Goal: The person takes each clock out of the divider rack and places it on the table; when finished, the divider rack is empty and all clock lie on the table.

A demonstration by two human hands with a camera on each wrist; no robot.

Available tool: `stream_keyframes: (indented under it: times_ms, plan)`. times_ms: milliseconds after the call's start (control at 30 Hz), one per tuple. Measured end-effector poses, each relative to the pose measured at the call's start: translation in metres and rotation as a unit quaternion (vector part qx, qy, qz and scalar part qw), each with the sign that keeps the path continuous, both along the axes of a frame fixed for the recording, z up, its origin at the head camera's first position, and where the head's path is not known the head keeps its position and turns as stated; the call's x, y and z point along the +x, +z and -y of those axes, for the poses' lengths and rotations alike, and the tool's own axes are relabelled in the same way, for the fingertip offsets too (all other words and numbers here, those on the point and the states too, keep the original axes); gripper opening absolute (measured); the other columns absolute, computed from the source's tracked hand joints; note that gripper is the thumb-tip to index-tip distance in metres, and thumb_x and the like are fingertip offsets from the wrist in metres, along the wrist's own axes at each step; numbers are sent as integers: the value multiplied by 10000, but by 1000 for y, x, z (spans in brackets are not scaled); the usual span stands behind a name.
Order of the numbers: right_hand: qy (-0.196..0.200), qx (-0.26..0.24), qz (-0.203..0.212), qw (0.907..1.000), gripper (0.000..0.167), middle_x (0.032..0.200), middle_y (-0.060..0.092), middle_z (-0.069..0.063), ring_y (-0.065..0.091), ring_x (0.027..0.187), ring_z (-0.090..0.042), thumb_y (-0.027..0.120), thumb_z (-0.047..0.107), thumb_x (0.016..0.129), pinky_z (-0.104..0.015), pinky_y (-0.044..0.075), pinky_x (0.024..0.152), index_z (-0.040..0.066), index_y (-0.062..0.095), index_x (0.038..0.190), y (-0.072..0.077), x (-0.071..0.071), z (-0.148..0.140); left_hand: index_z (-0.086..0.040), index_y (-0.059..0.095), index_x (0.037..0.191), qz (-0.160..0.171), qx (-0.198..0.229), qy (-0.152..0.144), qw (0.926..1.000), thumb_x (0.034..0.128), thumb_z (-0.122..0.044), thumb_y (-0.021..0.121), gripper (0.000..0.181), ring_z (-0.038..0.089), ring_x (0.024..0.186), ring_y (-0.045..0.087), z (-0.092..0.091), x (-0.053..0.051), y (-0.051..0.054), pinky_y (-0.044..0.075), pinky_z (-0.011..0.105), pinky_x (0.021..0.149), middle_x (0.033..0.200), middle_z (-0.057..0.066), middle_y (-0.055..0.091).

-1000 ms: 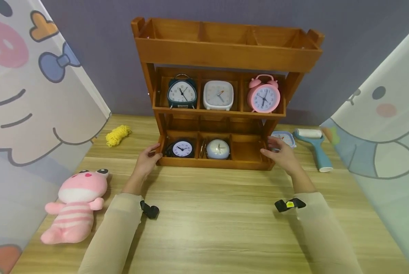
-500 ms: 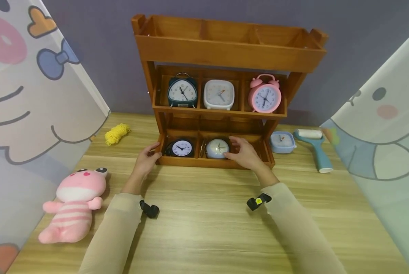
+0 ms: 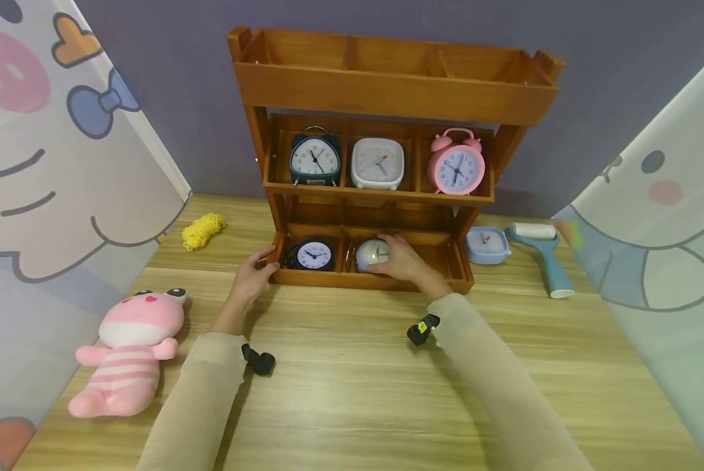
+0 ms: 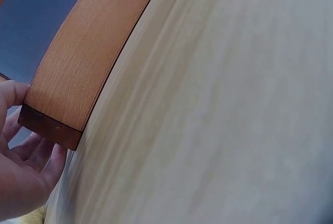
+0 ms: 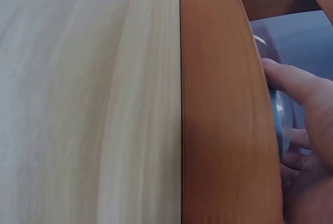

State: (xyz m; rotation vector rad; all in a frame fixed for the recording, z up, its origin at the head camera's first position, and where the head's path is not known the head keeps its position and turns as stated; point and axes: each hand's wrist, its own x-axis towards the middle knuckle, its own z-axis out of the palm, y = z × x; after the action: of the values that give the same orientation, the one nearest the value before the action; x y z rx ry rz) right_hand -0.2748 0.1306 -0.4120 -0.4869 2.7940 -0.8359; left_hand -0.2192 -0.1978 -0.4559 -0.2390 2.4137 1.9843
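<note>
The round clock (image 3: pixel 366 254) sits bottom-middle in the rack (image 3: pixel 328 278); the right grip (image 3: pixel 400 263) has just slid left onto it, thumb and fingers curled round its right side, so work centres there. Its face tilts upward and frontward; being round, it shows no long axis. The left grip (image 3: pixel 253 275) pinches the rack's left end

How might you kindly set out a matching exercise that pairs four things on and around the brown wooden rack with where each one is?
Things:
1. pale-blue round clock
2. pink twin-bell alarm clock
3. yellow string bundle
4. white-and-teal lint roller

Places:
A. on the wood-grain table, left of the brown wooden rack
B. in the rack, right end of its middle tier
C. on the table, right of the rack
D. gripped by the right hand

Pairs: 1-D; 2-B; 3-A; 4-C
</note>
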Motion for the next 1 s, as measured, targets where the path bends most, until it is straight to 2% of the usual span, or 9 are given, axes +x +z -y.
stream_keyframes:
  times_ms: [167, 300, 433, 700, 1000]
  plan:
    - [82, 306, 32, 9995, 922, 1516, 295, -236, 226, 1393, -396, 798, 398, 785, -526, 253, 1082, 24, 344, 1495, 0, -5, 3, -69, 460, 1458, -86, -16, 19, 10000, 958, -87, 567, 511, 310, 1196, 474, -2, 0, 1, 430, 231, 759, 1378, 255, 457]
    - [10, 367, 52, 9993, 916, 1488, 343, -232, 303, 1351, -402, 803, 402, 772, -524, 293, 1060, 37, 361, 1487, -1, -6, 5, -75, 480, 1444, -164, -3, -16, 9999, 951, -106, 578, 503, 287, 1158, 490, -2, 2, 2, 431, 240, 749, 1367, 271, 456]
    - [-51, 279, -104, 9995, 897, 1430, 424, -227, 388, 1289, -395, 823, 394, 745, -497, 338, 1034, 32, 412, 1455, -5, -6, 6, -79, 476, 1448, -109, 39, -25, 9999, 951, -107, 576, 508, 295, 1161, 488, -2, 3, 2, 430, 254, 758, 1367, 277, 454]
    - [-64, -1, -619, 9981, 859, 1368, 489, -233, 431, 1242, -402, 854, 376, 686, -482, 383, 995, -5, 514, 1377, -11, -5, 6, -84, 420, 1485, 111, 33, -72, 9999, 977, -90, 554, 526, 323, 1255, 430, 0, 1, 2, 406, 323, 894, 1426, 245, 414]
    - [-107, -200, -928, 9954, 881, 1388, 468, -239, 373, 1282, -435, 839, 418, 683, -507, 379, 995, 13, 511, 1394, -2, -1, 8, -84, 418, 1486, 98, 53, -51, 9999, 980, -87, 550, 524, 320, 1257, 421, -1, 2, 2, 403, 334, 901, 1449, 228, 392]
